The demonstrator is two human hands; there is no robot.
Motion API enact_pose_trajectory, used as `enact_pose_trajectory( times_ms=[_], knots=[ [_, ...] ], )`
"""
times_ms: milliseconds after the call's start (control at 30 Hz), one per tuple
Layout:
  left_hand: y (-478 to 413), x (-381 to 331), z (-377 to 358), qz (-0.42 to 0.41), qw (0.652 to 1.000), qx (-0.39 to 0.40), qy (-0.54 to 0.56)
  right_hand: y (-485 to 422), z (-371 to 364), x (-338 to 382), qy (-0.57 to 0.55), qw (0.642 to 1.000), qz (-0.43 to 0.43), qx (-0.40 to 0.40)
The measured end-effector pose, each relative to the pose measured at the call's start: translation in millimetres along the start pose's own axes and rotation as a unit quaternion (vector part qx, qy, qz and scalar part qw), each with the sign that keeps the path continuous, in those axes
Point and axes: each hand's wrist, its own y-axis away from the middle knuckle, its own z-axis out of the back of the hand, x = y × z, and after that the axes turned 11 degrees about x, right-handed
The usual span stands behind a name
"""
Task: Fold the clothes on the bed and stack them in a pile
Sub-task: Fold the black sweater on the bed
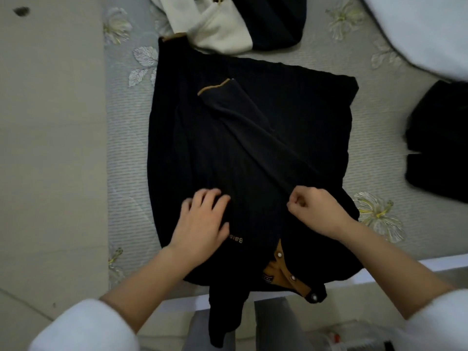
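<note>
A black shirt with a tan collar and tan cuff trim lies spread on the bed, collar toward me at the near edge. One sleeve is folded diagonally across its body, cuff pointing far left. My left hand rests flat on the fabric near the chest lettering, fingers spread. My right hand has curled fingers and pinches the folded sleeve near the shoulder. Part of the shirt hangs over the bed's near edge.
A cream and dark garment lies crumpled at the far edge of the bed. A folded black item sits at the right. A white duvet covers the far right corner. Beige floor lies to the left.
</note>
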Motion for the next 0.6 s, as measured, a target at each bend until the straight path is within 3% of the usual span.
enact_pose_trajectory(
  times_ms=[100, 200, 300, 433, 600],
  knots=[
    [-6, 15, 4, 0.095, 0.989, 0.036, -0.104, -13, -1, 16, -0.002, 0.998, -0.014, 0.06],
    [-5, 28, 9, 0.143, 0.976, 0.041, -0.159, -18, -15, 32, 0.094, 0.985, -0.021, 0.142],
    [-2, 47, 18, 0.166, 0.965, 0.084, -0.186, -21, -24, 38, 0.152, 0.98, -0.021, 0.123],
    [1, 69, 33, 0.249, 0.942, 0.158, -0.157, -27, -17, 40, 0.131, 0.979, -0.042, 0.153],
    [-18, 74, 52, 0.234, 0.931, 0.275, -0.059, -43, 5, 45, 0.061, 0.972, -0.053, 0.219]
  ],
)
